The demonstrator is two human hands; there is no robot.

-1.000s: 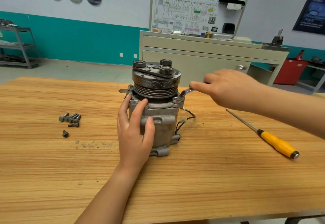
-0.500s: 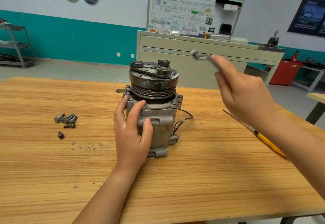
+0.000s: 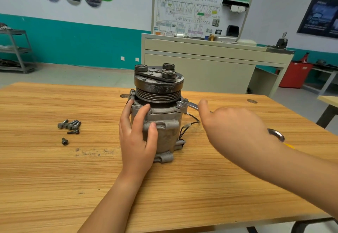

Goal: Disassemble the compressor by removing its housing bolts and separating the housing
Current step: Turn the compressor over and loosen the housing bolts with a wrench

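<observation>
Several housing bolts point(image 3: 70, 124) are already out, clustered on the surface point(image 3: 54, 177) well left of the compressor point(image 3: 164, 123). One stray bolt point(image 3: 65, 141) lies apart from them, nearer the cam.

Compressor stands upright mid-surface, pulley point(image 3: 158, 84) on top. L hand point(image 3: 137, 137) wraps the housing from the front-left, fingers spread and curled on the casting, thumb on the front boss. Reads as bracing. R hand point(image 3: 236, 128) is curled round the shank of the wrench point(image 3: 190, 105), whose ring end sits on the flange bolt point(image 3: 180, 103) at the right of the top flange.

Step, imo: backing off that bolt. At least one more head point(image 3: 132, 91) shows at the left flange, so bolt removal isn't done and the housing split comes later.

Next move needs:
- counter-torque from L hand; the unit is tall on a small foot and could tip
- ring kept square on the head
- short swing, since the wire point(image 3: 190, 122) runs just below the wrench

Screwdriver point(image 3: 290, 145) is mostly hidden behind the R wrist, prob for prying the halves apart.
</observation>
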